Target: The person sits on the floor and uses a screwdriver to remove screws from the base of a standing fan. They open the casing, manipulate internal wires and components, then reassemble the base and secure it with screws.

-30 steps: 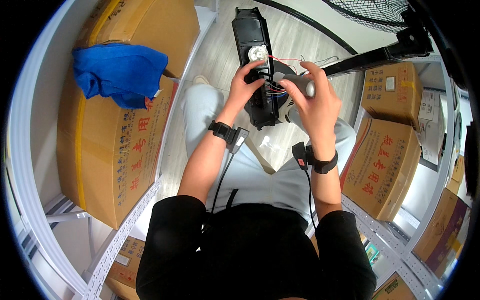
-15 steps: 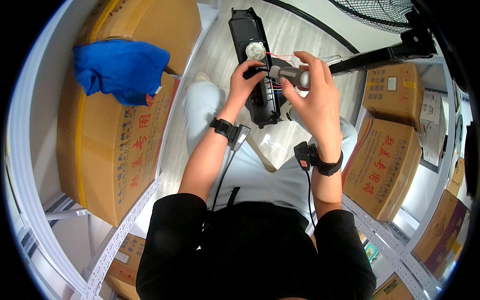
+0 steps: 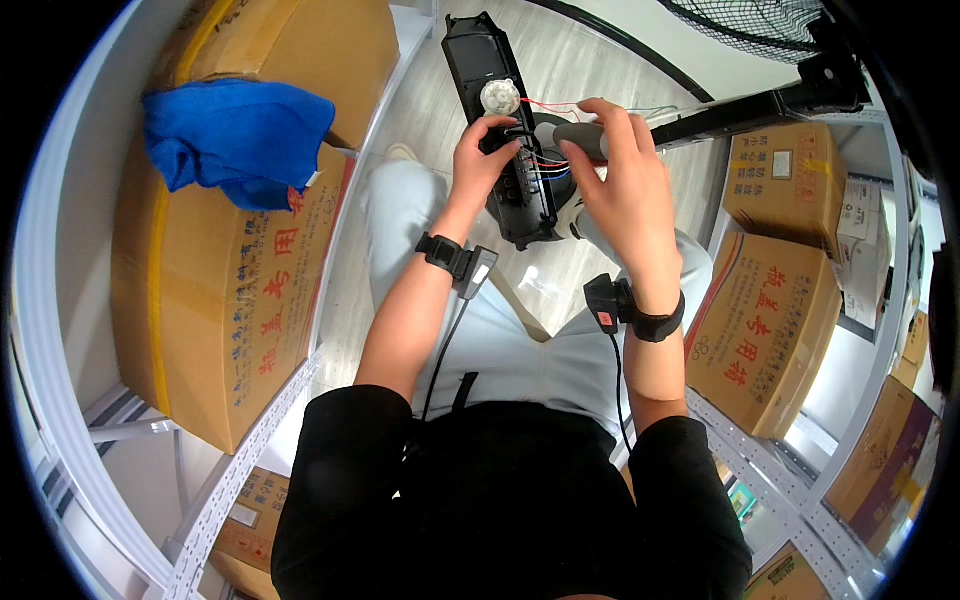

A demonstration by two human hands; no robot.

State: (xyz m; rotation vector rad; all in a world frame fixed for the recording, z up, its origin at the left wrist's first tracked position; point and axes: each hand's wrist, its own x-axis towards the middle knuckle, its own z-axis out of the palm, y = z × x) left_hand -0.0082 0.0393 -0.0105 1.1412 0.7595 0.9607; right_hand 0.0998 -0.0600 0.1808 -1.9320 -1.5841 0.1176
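Note:
A long black plastic housing (image 3: pixel 481 65) stretches away in front of my knees. Near its middle sits a round whitish part (image 3: pixel 500 98) with thin red and pale wires running off to the right. More coloured wires (image 3: pixel 548 168) come out lower down, beside a row of small connectors. My left hand (image 3: pixel 482 165) bends its thumb and fingers over the housing, close to the tool's tip; exactly what they pinch there is hard to see. Between the thumb and fingers of my right hand (image 3: pixel 628 195) lies a grey screwdriver-like tool (image 3: pixel 582 140), pointing left at the housing.
Cardboard boxes (image 3: pixel 215 300) fill the shelf at my left, with a blue cloth (image 3: pixel 240 140) draped over them. Other boxes (image 3: pixel 765 335) stand on the right shelf. A black bar (image 3: pixel 750 118) and a mesh fan guard (image 3: pixel 750 25) reach in from the upper right.
The housing has shifted slightly left and away from me, with both hands following. The grey tool has turned, so its rounded rear end is now hidden behind my right fingers.

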